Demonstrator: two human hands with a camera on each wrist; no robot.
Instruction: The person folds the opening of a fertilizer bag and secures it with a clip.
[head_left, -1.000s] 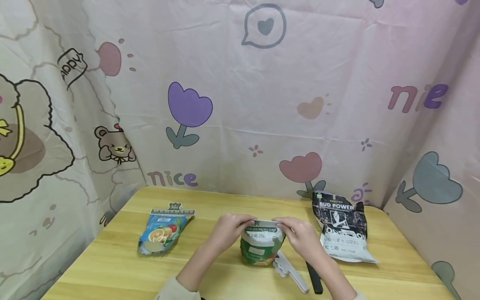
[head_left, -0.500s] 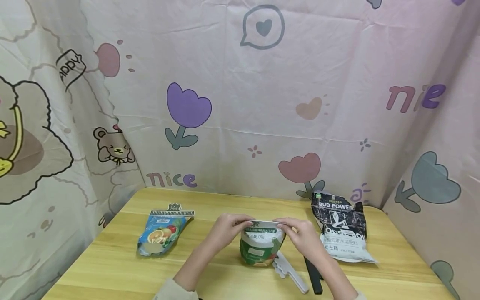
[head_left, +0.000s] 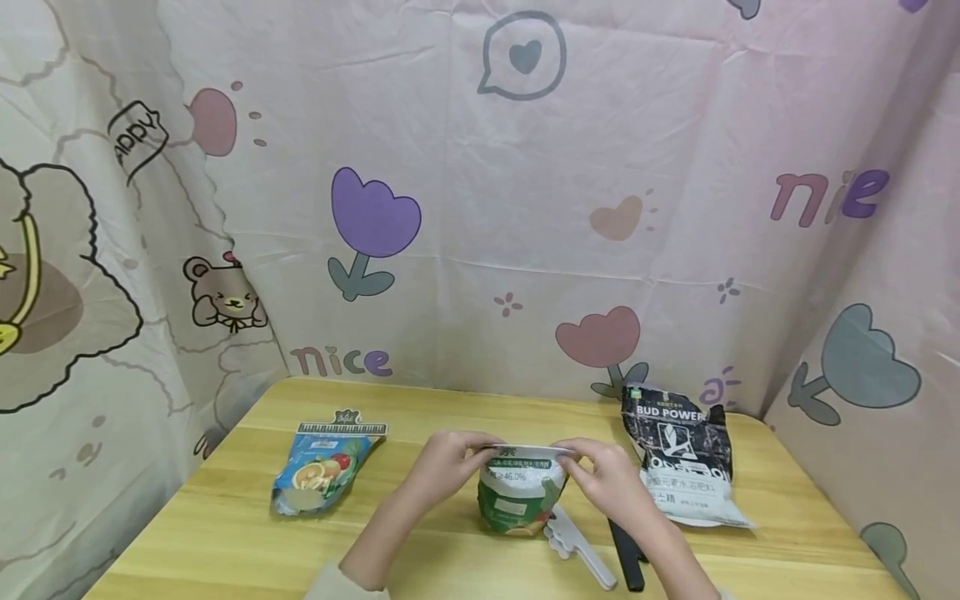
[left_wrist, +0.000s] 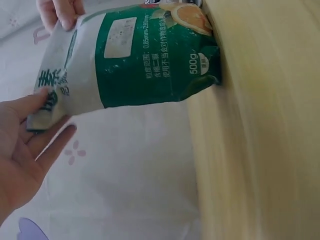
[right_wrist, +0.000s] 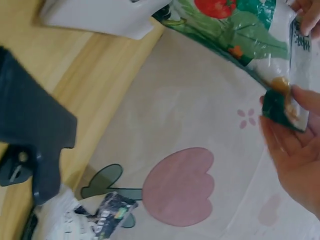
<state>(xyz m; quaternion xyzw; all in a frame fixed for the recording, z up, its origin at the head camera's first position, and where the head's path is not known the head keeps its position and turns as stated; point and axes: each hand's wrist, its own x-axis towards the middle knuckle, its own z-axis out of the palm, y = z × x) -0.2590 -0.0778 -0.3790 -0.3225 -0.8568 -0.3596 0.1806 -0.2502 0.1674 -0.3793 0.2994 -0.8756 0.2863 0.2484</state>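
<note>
A green and white plastic bag (head_left: 517,504) printed with vegetables and fruit stands upright on the table, its bottom on the wood. My left hand (head_left: 453,467) pinches the left end of its top edge, and my right hand (head_left: 606,479) pinches the right end. In the left wrist view, the left thumb lies on the printed front of the bag (left_wrist: 145,60) with fingers behind. Likewise, the right wrist view has the right hand (right_wrist: 300,160) holding the bag's corner between thumb and fingers. The top edge is stretched flat between both hands.
A grey wavy-edged clip (head_left: 581,550) lies right of the bag's base, beside a long black bar-shaped piece (head_left: 626,554) partly under my right forearm. A black and white bag (head_left: 682,458) lies at the right. At the left, a blue fruit-printed bag (head_left: 326,471) carries a piano-key clip (head_left: 343,428).
Both hands keep their pinch on the bag's top edge, which has tipped slightly and dropped a little. The head view has shifted slightly. Nothing else has moved.
</note>
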